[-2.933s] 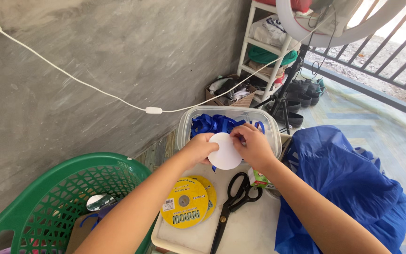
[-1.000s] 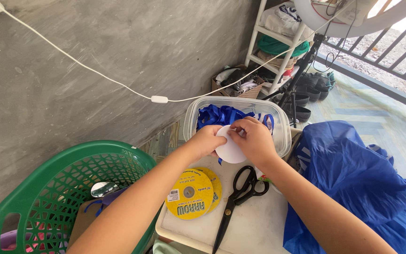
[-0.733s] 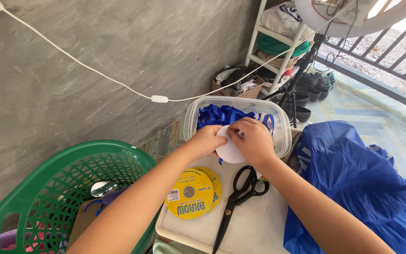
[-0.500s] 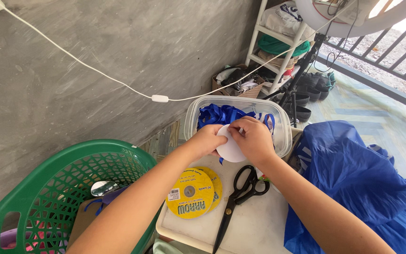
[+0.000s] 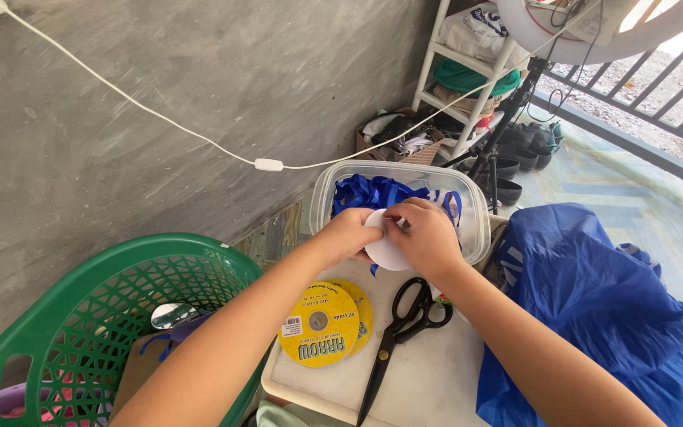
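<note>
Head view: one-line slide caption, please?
Both hands, left hand and right hand, hold a white disc above black scissors.

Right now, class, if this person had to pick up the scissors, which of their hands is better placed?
Probably the right hand: the black scissors lie just below it on the white board, handles nearest. The left hand sits farther off, above the yellow ribbon spool.

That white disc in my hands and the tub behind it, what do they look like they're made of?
White disc: probably thin card or paper, flat and matte with no shine. Tub: clear plastic, glossy; the blue ribbon inside shows through its wall.
</note>
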